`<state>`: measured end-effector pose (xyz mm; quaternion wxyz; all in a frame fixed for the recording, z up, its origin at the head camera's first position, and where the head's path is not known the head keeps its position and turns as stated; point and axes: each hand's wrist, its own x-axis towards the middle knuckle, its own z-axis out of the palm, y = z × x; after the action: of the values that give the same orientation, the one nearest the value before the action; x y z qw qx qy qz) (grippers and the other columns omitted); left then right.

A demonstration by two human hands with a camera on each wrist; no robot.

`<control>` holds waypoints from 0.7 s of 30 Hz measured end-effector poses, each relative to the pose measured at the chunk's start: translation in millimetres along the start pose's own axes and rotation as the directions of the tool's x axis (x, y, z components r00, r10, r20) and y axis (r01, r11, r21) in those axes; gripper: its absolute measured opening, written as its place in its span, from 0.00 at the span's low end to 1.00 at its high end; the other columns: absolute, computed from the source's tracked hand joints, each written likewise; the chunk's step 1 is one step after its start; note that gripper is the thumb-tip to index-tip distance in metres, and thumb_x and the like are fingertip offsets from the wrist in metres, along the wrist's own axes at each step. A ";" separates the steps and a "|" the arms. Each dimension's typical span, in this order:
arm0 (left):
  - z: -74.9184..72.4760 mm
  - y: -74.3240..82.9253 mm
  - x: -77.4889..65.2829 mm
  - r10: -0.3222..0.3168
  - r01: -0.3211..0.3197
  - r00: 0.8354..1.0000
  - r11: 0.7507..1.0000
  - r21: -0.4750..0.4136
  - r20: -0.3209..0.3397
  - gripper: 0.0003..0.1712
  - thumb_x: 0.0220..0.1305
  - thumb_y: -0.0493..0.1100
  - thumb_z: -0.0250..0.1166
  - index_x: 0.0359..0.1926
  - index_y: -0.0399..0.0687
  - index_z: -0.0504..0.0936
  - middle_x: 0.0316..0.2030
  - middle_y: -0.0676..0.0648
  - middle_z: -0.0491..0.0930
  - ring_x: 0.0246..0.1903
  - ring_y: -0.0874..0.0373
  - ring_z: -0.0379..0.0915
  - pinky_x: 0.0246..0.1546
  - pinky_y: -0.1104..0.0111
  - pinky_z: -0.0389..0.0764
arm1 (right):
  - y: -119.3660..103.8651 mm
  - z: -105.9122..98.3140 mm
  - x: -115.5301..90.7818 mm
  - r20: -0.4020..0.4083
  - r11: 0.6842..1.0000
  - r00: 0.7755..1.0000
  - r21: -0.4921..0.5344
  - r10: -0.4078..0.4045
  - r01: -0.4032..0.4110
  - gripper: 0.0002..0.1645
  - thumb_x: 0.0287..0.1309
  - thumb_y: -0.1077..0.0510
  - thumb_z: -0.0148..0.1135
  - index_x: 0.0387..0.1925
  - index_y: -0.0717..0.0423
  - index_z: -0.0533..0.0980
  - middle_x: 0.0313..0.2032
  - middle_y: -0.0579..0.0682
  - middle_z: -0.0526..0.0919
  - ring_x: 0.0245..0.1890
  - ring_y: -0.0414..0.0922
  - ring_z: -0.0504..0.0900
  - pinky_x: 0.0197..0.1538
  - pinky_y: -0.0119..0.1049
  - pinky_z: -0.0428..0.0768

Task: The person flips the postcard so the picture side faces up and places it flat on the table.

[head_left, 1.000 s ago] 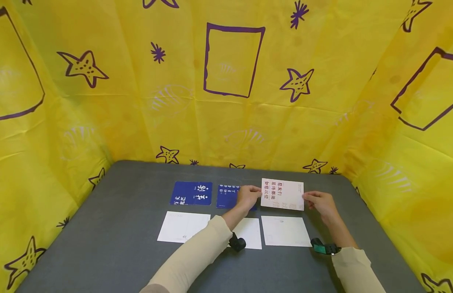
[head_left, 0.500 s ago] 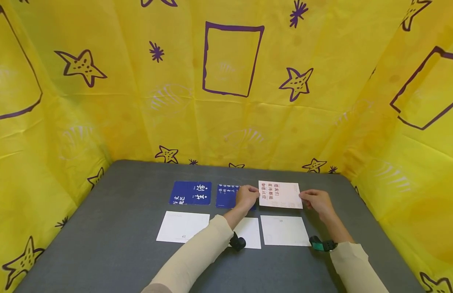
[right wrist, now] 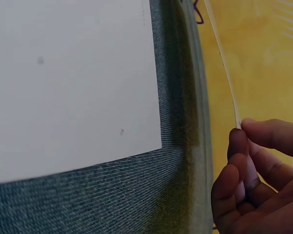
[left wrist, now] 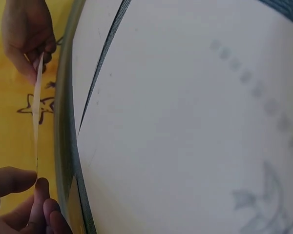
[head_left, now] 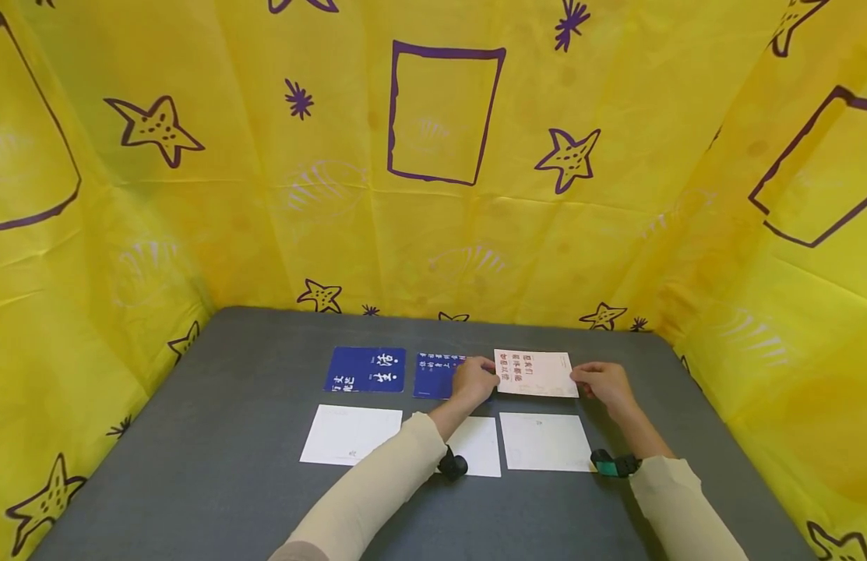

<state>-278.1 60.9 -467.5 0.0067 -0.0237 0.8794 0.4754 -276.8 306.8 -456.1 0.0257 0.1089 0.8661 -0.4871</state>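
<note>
Yellow cloth (head_left: 251, 234) hangs around a gray table (head_left: 181, 467), where a pink card (head_left: 536, 374), at the far row's right end, is pinched at its sides by the left hand (head_left: 475, 380) and right hand (head_left: 607, 385), with blue cards (head_left: 363, 369) to its left and white cards (head_left: 545, 442) nearer.

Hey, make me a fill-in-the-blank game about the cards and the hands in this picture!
1. The left hand and the right hand both pinch a card coloured pale ____.
2. In the same far row, you can count ____ blue cards.
3. In the row nearer the person, you can count ____ white cards.
4. The backdrop behind the gray table is mostly ____.

Missing words: pink; two; three; yellow.
</note>
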 end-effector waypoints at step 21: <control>8.9 -0.2 -2.3 0.124 -0.124 0.992 0.963 0.240 0.016 0.14 0.53 0.35 0.66 0.42 0.44 0.88 0.39 0.46 0.88 0.42 0.47 0.82 0.42 0.60 0.78 | 9.8 7.2 2.7 -0.030 0.997 1.000 -0.078 0.000 -0.002 0.17 0.58 0.60 0.63 0.42 0.72 0.81 0.27 0.48 0.83 0.25 0.42 0.74 0.28 0.33 0.75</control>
<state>-275.9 68.3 -472.5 -0.0200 0.0327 0.9303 0.3648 -277.8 306.1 -468.5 0.0173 0.1155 0.8846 -0.4515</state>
